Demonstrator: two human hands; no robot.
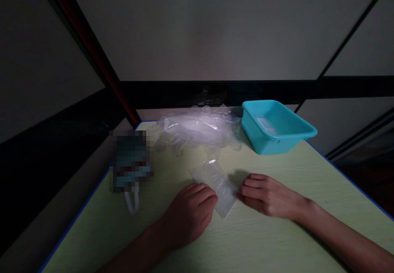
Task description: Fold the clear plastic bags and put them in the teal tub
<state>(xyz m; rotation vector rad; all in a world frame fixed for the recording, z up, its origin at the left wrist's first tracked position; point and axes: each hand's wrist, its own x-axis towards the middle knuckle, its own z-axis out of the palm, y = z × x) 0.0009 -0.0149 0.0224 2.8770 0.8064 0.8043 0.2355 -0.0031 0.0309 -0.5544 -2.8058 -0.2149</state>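
Observation:
A small clear plastic bag (pixel 222 191) lies nearly flat on the table between my two hands, set at a slant. My left hand (pixel 192 213) has its fingers curled over the bag's left edge, and they look closed on it. At the opposite side, the fingertips of my right hand (pixel 264 194) are pinched together at the bag's right corner. Both thumbs are mostly hidden. Behind the bag spreads a loose heap of clear plastic packaging (pixel 197 129), crumpled and shiny.
A turquoise plastic basin (pixel 261 137) stands at the table's back right, with a whitish piece (pixel 267 126) inside. To the left is a blurred-out object (pixel 131 160) with a white strap (pixel 131 201). The pale table (pixel 246 244) has blue edges; cabinet-like panels rise behind it.

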